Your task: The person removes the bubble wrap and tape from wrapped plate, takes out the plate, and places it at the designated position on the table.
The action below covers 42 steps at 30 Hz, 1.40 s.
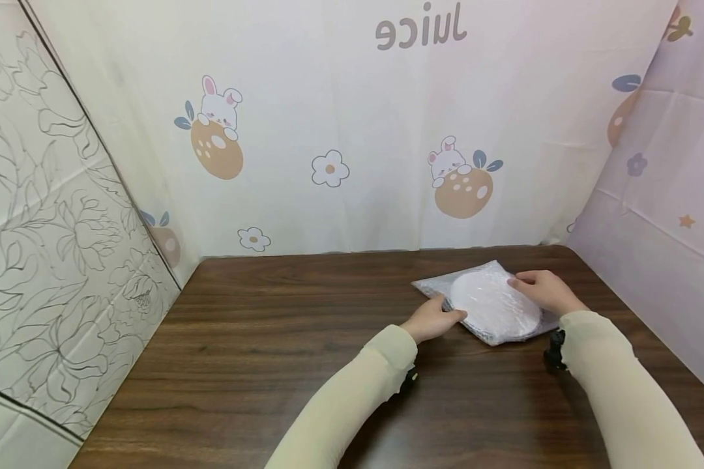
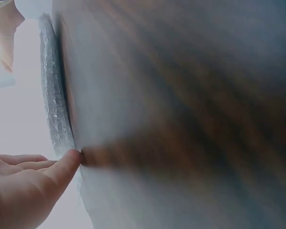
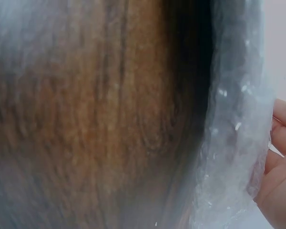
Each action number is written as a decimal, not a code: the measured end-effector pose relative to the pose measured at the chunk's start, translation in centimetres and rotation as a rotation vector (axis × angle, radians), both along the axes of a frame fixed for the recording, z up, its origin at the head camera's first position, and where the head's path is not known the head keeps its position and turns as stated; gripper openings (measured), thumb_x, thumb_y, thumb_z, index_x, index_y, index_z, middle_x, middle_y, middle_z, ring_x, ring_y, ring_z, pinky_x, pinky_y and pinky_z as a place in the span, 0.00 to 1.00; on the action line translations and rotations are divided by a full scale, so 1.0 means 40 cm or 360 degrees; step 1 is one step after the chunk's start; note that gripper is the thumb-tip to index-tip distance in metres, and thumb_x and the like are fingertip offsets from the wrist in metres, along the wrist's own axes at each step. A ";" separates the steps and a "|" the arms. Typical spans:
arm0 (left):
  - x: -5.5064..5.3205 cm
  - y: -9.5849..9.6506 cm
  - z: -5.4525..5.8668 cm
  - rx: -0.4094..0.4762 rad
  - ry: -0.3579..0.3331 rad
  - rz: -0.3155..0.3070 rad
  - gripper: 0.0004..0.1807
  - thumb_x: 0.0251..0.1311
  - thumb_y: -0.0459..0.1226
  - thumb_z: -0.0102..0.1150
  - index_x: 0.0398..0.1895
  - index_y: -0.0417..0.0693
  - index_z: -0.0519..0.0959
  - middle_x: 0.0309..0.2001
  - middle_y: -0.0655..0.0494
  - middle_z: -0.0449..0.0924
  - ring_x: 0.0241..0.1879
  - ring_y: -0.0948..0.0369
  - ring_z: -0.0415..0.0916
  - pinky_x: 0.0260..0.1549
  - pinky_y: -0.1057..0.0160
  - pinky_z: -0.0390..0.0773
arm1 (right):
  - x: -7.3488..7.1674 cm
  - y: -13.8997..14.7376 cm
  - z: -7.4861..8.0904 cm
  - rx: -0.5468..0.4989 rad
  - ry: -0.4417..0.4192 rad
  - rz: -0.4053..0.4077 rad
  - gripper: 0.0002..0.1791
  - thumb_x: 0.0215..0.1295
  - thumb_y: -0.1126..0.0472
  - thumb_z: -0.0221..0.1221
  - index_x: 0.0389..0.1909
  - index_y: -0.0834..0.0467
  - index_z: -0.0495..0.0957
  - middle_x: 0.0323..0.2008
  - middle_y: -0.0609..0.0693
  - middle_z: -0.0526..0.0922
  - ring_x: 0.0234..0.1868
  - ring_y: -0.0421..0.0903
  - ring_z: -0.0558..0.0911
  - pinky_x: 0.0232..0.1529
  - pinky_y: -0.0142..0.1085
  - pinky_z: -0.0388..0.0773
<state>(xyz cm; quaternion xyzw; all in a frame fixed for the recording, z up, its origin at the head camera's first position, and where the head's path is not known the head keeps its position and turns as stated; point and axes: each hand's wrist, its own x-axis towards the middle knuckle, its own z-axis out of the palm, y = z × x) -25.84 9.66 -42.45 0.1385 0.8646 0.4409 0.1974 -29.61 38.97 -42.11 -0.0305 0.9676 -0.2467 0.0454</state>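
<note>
A flat white disc (image 1: 495,303) shows through a clear bubble-wrap bag (image 1: 433,283) at the right of the table. My left hand (image 1: 434,318) grips the bag's left edge, its thumb near the disc's rim. At the opposite edge, my right hand (image 1: 544,289) holds the bag with the thumb on top; its other fingers are partly hidden. In the left wrist view, the thumb of the left hand (image 2: 26,191) meets the bubble-wrap edge (image 2: 55,90). The right wrist view shows the right hand (image 3: 283,171) against the thick bubble-wrap side (image 3: 233,129).
The dark wooden table (image 1: 258,365) extends to the left and front of the package. A printed curtain (image 1: 340,117) hangs along its back edge, with a floral panel (image 1: 64,215) on the left and another curtain (image 1: 669,215) on the right.
</note>
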 end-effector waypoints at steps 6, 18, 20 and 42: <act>0.002 -0.021 0.004 -0.0025 0.0014 0.0002 0.40 0.65 0.58 0.52 0.75 0.48 0.59 0.74 0.57 0.60 0.74 0.59 0.58 0.70 0.58 0.64 | 0.000 -0.013 0.003 0.0005 -0.0004 0.0030 0.43 0.73 0.37 0.45 0.65 0.76 0.64 0.62 0.78 0.66 0.61 0.75 0.68 0.56 0.66 0.69; -0.002 -0.074 -0.001 -0.0057 0.0022 -0.0067 0.42 0.66 0.59 0.50 0.76 0.47 0.56 0.76 0.55 0.57 0.74 0.57 0.57 0.70 0.56 0.64 | -0.001 -0.050 -0.001 0.0001 0.0013 0.0090 0.42 0.72 0.38 0.48 0.65 0.74 0.65 0.62 0.76 0.69 0.62 0.74 0.68 0.58 0.65 0.69; -0.002 -0.084 -0.002 -0.0063 0.0029 -0.0087 0.42 0.66 0.59 0.49 0.77 0.47 0.55 0.76 0.54 0.57 0.74 0.57 0.58 0.70 0.56 0.64 | 0.000 -0.060 0.001 0.0002 0.0015 0.0105 0.42 0.72 0.39 0.49 0.66 0.74 0.65 0.62 0.76 0.69 0.62 0.73 0.69 0.58 0.65 0.69; 0.013 -0.215 0.015 -0.0212 0.0128 -0.0269 0.45 0.68 0.59 0.46 0.77 0.40 0.49 0.76 0.46 0.54 0.75 0.54 0.55 0.72 0.55 0.60 | 0.000 -0.163 -0.002 -0.0009 0.0073 0.0277 0.37 0.72 0.41 0.52 0.66 0.70 0.68 0.63 0.72 0.71 0.62 0.70 0.71 0.58 0.63 0.70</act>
